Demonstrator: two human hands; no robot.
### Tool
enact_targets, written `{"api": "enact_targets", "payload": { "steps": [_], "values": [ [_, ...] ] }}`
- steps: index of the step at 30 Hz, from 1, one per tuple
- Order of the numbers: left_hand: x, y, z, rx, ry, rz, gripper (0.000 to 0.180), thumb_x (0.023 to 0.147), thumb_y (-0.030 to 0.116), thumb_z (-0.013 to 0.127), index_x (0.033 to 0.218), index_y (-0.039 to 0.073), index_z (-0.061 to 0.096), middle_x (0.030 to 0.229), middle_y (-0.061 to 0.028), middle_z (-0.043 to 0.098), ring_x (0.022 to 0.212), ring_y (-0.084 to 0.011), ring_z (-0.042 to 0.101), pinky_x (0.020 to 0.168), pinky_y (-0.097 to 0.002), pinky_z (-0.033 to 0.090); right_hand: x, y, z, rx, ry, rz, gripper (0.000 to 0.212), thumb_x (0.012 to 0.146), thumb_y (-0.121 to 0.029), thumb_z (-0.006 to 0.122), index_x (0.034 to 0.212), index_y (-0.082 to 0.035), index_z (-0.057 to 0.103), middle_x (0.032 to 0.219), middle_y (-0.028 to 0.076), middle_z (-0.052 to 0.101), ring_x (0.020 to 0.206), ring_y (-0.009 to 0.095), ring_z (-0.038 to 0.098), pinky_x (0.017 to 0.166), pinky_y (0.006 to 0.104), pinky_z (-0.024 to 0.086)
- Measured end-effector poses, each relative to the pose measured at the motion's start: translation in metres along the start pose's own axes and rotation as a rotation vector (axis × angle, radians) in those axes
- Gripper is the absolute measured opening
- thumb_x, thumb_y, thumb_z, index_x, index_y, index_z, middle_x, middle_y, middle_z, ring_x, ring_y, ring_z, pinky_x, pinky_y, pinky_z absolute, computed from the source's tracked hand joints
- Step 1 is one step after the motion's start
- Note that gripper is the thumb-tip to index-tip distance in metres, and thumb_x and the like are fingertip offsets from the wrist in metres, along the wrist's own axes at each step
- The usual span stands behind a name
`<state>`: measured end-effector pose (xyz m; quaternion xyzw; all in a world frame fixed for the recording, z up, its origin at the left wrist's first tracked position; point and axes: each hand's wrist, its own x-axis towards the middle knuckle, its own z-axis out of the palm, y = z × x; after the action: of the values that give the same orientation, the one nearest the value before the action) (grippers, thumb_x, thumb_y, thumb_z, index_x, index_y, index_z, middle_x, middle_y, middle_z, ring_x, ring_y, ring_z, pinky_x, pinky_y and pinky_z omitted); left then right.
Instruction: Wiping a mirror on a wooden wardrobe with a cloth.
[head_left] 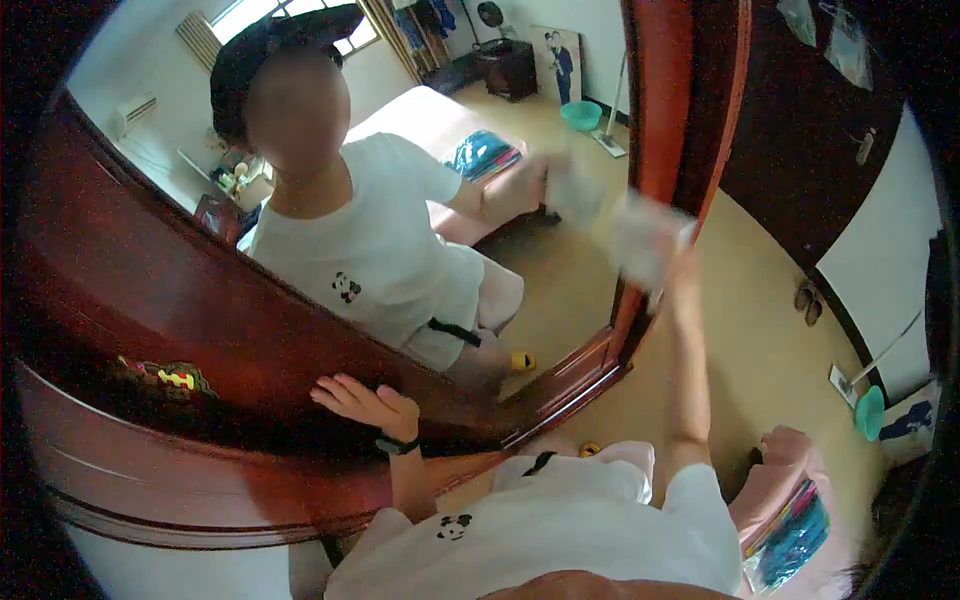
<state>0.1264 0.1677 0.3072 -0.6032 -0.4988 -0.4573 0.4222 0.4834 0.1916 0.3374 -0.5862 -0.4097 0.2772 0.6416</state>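
Observation:
A tall mirror [575, 290] set in a dark red wooden wardrobe door stands before me. My right hand [682, 258], arm stretched up, grips a white cloth [645, 238] against or close to the glass by its right frame; motion blurs both, and whether they touch I cannot tell. In the glass, the reflected cloth [577, 192] shows just to the left of the real one. My left hand [368, 404], with a dark wristband, lies with its fingers extended on the wooden panel [250, 425] below the mirror, holding nothing.
A colourful sticker [170, 377] is on the wood at left. To the right are a dark door [815, 130], shoes [808, 300], a mop [845, 385] and a teal basin [870, 412]. Behind me, a pink bed [790, 455] bears a blue plastic-wrapped package [795, 545].

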Motion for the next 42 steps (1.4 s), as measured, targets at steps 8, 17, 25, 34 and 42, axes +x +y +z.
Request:
{"api": "enact_targets", "payload": {
  "steps": [8, 17, 25, 34, 42],
  "values": [
    [-0.005, 0.006, 0.004, -0.001, -0.074, -0.068, 0.05, 0.088, 0.027, 0.029, 0.128, -0.003, 0.024, 0.134, -0.0236, 0.018, 0.122, -0.0473, 0.012, 0.097, -0.0545, 0.013, 0.09, -0.149, 0.089, -0.009, 0.277, -1.302, 0.048, 0.087, -0.038, 0.035, 0.115, 0.0, 0.045, 0.121, 0.014, 0.042, 0.113, 0.027, 0.038, 0.094, 0.0324, 0.026],
    [-0.011, 0.003, 0.004, 0.029, -0.065, -0.07, 0.051, 0.088, 0.025, 0.029, 0.13, -0.002, 0.02, 0.136, -0.0207, 0.015, 0.122, -0.0474, 0.011, 0.097, -0.0549, 0.012, -0.034, 0.109, 0.093, -0.638, -0.453, -0.837, 0.055, 0.072, -0.019, 0.05, 0.124, -0.01, 0.037, 0.135, 0.015, 0.022, 0.124, 0.039, 0.017, 0.099, 0.0492, 0.016],
    [-0.009, 0.002, -0.002, 0.121, -0.137, -0.046, 0.052, 0.087, 0.025, 0.031, 0.13, -0.001, 0.019, 0.137, -0.0183, 0.013, 0.125, -0.0415, 0.006, 0.098, -0.0549, 0.002, -0.108, 0.284, -0.006, -0.535, -0.784, 0.143, 0.031, 0.083, -0.022, 0.044, 0.104, -0.001, 0.052, 0.101, 0.017, 0.054, 0.093, 0.027, 0.051, 0.081, 0.0362, 0.039],
    [-0.022, 0.003, 0.004, 0.124, -0.054, -0.047, 0.056, 0.081, 0.023, 0.038, 0.129, -0.002, 0.023, 0.137, -0.0179, 0.015, 0.126, -0.0407, 0.006, 0.095, -0.0578, -0.005, 0.018, 0.009, -0.02, -0.077, 0.098, -0.134, 0.042, 0.086, -0.034, 0.046, 0.107, 0.002, 0.051, 0.108, 0.012, 0.052, 0.097, 0.019, 0.048, 0.085, 0.0316, 0.036],
    [-0.023, -0.003, 0.002, 0.165, -0.081, -0.013, 0.056, 0.082, 0.024, 0.038, 0.13, 0.0, 0.021, 0.137, -0.0171, 0.014, 0.126, -0.0394, 0.006, 0.095, -0.0596, -0.001, 0.041, -0.132, 0.104, -0.143, 0.272, -1.034, 0.048, 0.087, -0.035, 0.04, 0.121, -0.001, 0.04, 0.126, 0.018, 0.037, 0.117, 0.027, 0.036, 0.098, 0.0379, 0.025]
  ]
}}
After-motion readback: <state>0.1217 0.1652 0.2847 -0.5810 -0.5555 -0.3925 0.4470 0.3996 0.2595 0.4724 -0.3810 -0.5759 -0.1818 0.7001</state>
